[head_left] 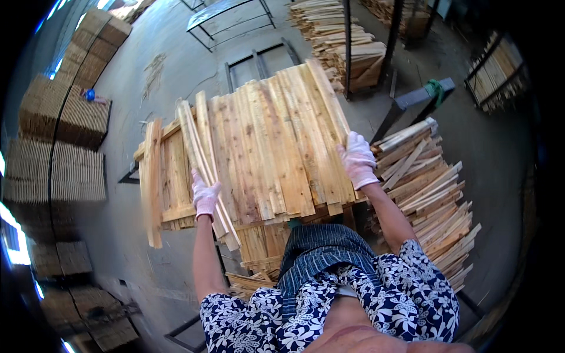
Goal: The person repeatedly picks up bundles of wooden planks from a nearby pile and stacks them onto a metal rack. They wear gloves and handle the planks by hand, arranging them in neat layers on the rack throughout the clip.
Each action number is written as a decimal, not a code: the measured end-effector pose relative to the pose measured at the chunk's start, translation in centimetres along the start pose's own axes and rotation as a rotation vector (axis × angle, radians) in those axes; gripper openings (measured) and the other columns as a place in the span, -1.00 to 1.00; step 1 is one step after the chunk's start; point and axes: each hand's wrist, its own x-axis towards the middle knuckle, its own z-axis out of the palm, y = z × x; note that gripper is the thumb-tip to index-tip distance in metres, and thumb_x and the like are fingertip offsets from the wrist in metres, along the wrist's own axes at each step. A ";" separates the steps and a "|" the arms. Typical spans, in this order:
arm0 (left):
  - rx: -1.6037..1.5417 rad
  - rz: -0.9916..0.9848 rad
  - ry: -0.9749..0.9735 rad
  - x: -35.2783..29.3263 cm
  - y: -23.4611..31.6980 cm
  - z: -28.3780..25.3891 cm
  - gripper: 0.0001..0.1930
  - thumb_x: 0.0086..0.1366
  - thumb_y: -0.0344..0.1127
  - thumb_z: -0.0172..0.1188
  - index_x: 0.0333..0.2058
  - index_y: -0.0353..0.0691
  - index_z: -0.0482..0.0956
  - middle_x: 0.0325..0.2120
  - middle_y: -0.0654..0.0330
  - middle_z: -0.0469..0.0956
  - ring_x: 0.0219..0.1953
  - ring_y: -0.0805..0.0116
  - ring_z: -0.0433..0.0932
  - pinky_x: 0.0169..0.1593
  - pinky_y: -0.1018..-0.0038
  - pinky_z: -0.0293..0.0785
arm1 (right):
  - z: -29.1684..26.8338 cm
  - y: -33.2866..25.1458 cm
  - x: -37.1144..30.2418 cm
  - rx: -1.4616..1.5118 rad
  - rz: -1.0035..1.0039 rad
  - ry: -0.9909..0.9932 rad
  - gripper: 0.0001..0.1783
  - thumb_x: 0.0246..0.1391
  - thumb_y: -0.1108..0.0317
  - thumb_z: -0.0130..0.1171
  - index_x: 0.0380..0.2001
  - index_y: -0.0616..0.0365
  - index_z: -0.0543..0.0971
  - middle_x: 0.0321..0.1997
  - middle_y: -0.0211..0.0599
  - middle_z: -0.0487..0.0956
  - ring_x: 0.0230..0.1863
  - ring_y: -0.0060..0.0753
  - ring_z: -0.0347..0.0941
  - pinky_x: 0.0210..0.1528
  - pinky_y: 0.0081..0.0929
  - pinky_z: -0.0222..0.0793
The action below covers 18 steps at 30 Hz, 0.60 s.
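A row of pale wooden slats [259, 141] lies side by side in front of me, their ends uneven. My left hand [205, 195], in a whitish glove, is closed round several narrow wooden strips [197, 147] slanting across the row's left part. At the right edge, my gloved right hand [358, 157] grips the near part of a long slat [328, 97], which lies slightly askew on the others. Farther left, another slat [152, 182] rests crosswise over the ends of a wooden frame [176, 213]. The fingertips of both hands are partly hidden.
A heap of loose wooden strips [429, 200] fills a rack on my right, beside a metal post [406, 100] with green cord. More stacked wood [329, 35] stands at the far right. Strapped bundles [76, 170] line the left side. A metal-framed table [220, 15] stands far ahead.
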 end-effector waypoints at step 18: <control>-0.894 0.235 -0.070 0.6 -7.4 -4.4 -0.11 0.18 -0.23 0.33 0.44 -0.30 0.13 0.42 -0.11 0.22 0.47 0.03 0.18 0.48 0.37 0.09 | -0.7 2.3 0.3 -0.369 -0.278 0.115 -0.63 0.19 0.29 0.30 0.08 -0.15 0.62 -0.11 -0.09 0.48 -0.12 0.06 0.48 -0.01 -0.13 0.46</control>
